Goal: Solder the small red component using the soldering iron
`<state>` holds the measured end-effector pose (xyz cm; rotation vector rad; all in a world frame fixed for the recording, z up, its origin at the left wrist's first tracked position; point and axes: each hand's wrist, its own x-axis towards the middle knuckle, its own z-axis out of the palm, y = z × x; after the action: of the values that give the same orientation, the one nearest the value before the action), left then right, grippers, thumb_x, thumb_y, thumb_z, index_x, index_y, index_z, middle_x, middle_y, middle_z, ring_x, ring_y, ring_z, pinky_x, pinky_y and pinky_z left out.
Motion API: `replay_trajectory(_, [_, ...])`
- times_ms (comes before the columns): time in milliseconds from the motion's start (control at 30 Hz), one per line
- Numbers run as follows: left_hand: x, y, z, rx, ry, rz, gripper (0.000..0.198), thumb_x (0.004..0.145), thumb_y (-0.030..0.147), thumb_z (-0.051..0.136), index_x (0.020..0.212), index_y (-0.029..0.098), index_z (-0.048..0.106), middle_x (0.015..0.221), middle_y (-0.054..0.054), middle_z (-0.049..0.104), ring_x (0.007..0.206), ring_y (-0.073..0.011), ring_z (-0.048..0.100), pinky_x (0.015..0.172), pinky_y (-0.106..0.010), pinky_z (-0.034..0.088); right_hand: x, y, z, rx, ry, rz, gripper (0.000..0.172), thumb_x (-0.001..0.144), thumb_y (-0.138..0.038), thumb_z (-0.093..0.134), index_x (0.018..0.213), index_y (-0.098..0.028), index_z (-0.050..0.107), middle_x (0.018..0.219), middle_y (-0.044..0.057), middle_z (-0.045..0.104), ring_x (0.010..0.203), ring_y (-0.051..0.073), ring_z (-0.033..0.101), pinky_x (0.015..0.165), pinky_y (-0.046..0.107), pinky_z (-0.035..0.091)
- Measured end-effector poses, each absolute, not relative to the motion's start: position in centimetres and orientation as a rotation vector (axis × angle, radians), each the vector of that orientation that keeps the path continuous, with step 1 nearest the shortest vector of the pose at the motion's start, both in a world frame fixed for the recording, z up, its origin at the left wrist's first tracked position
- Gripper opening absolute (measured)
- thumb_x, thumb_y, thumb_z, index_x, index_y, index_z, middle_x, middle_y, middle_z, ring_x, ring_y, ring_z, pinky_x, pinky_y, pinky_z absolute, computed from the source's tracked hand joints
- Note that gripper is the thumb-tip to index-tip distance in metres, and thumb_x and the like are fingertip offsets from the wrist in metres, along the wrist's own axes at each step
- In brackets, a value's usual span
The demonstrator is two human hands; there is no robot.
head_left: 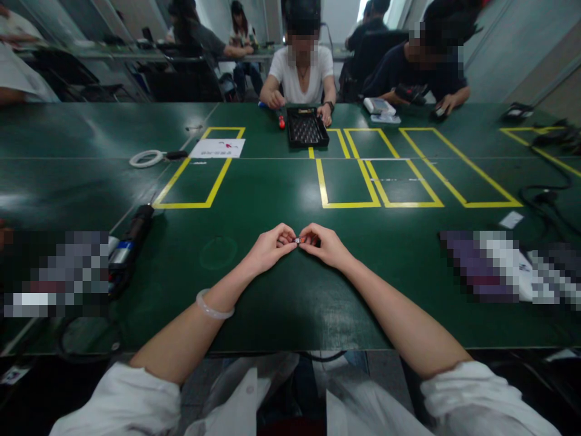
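Observation:
My left hand (pixel 278 245) and my right hand (pixel 323 243) meet over the green table (pixel 272 303), fingertips almost touching. Between them they pinch a small part (pixel 298 241), silvery in the middle with an orange-red bit at its right end. Its exact kind is too small to tell. The left fingers are closed on its left end, and the right thumb and fingers close on the right end. Much of the part is hidden behind the fingertips.
A black power screwdriver (pixel 131 239) lies at left. Yellow tape outlines (pixel 349 204) mark the table, with a printed sheet (pixel 218 148) and a coiled white cable (pixel 146 158) beyond. Across the table a person (pixel 302 72) handles a black tray (pixel 307 142). Dark cables (pixel 544 197) lie at right.

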<state>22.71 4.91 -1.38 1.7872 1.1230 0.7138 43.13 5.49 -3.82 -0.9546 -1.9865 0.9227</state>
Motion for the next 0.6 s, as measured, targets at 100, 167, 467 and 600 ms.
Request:
replay_trajectory(100, [22.2, 4.7, -0.2, 1.898, 1.147, 0.641, 0.033, 0.083, 0.04, 0.06, 0.108, 0.018, 0.056, 0.101, -0.007, 0.064, 0.088, -0.0176, 0.062, 0.082, -0.033, 0.05, 43.2, 5.5, -3.8, -0.981, -1.968, 0.94, 0.012, 0.084, -0.024, 0.063, 0.094, -0.018, 0.059, 0.078, 0.0, 0.06, 0.067, 0.011, 0.054, 0.063, 0.024, 0.044])
replay_trajectory(167, [21.3, 4.4, 1.0, 2.007, 1.186, 0.569, 0.042, 0.085, 0.043, 0.058, 0.119, 0.019, 0.054, 0.113, -0.009, 0.062, 0.1, -0.0208, 0.062, 0.09, -0.037, 0.049, 43.3, 5.6, -3.7, -0.996, -1.948, 0.957, 0.013, 0.083, -0.024, 0.063, 0.094, -0.018, 0.059, 0.077, -0.001, 0.059, 0.065, 0.011, 0.053, 0.062, 0.024, 0.043])
replay_trajectory(467, [9.2, 1.8, 2.9, 2.312, 1.848, 0.309, 0.06, 0.09, 0.053, 0.042, 0.137, 0.017, 0.045, 0.136, -0.012, 0.05, 0.127, -0.0268, 0.046, 0.109, -0.04, 0.035, 43.2, 5.4, -3.6, -1.005, -1.915, 1.022, 0.013, 0.082, -0.024, 0.064, 0.092, -0.018, 0.058, 0.074, -0.001, 0.058, 0.063, 0.01, 0.051, 0.06, 0.023, 0.042])
replay_trajectory(600, [2.0, -0.7, 1.2, 2.244, 2.353, 0.114, 0.067, 0.09, 0.051, 0.038, 0.138, 0.005, 0.039, 0.14, -0.022, 0.046, 0.131, -0.0321, 0.042, 0.108, -0.042, 0.034, 43.2, 5.5, -3.8, -0.993, -1.919, 1.024, 0.013, 0.082, -0.024, 0.064, 0.093, -0.017, 0.059, 0.075, -0.001, 0.059, 0.063, 0.01, 0.052, 0.061, 0.023, 0.043])
